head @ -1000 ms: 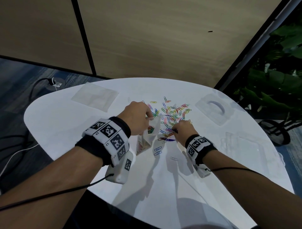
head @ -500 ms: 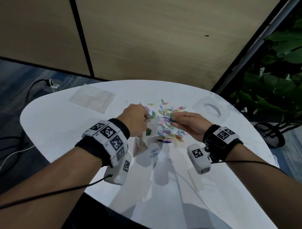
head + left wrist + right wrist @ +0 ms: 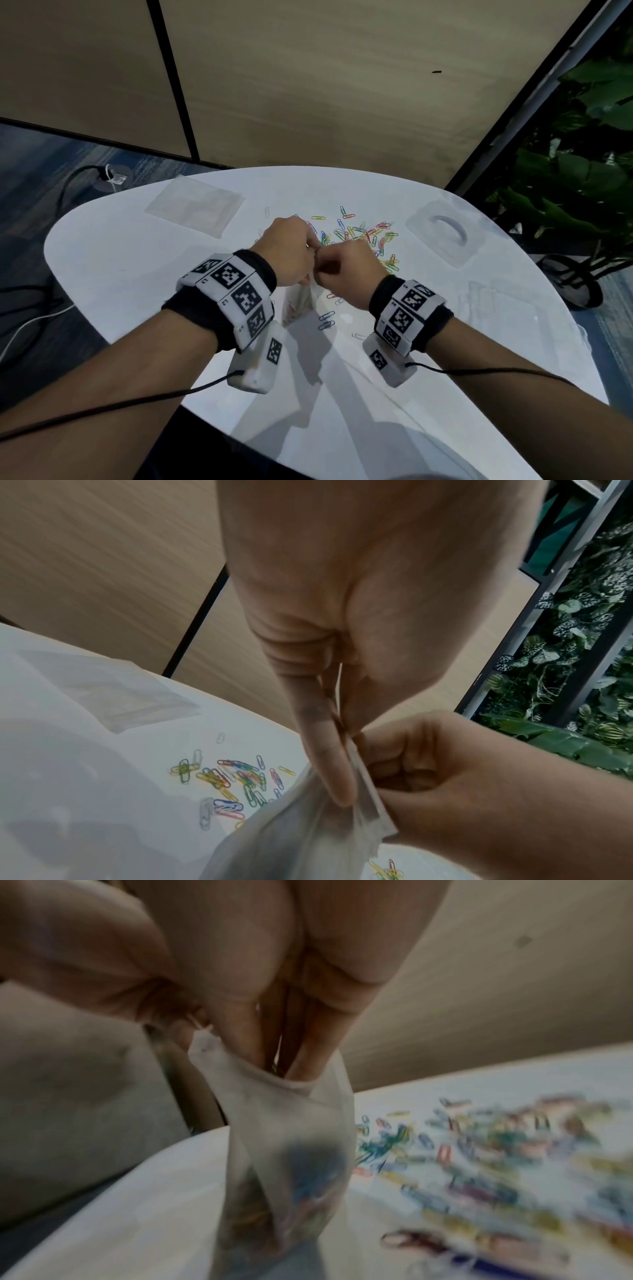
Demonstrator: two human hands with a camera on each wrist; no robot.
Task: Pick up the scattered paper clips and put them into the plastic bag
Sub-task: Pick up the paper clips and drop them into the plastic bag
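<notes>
Clips [image 3: 364, 233] mostly remain scattered on the table [image 3: 137, 274], at 12 o'clock from the hands. Bag [image 3: 298, 301] holds a few. Left hand [image 3: 291, 253] pinches its rim; right hand [image 3: 349, 270] fingers [image 3: 246, 1042] reach inside, contents unseen. Spare bag [image 3: 195, 205] at 10 o'clock; nothing obstructs.

Light: dim, soft, from above
Shadows: forearms' fall on the bench [image 3: 376, 428]
Blur: right wrist view smeared, paper clips [image 3: 496, 1164] unfocused
Edges: head view bows outward
</notes>
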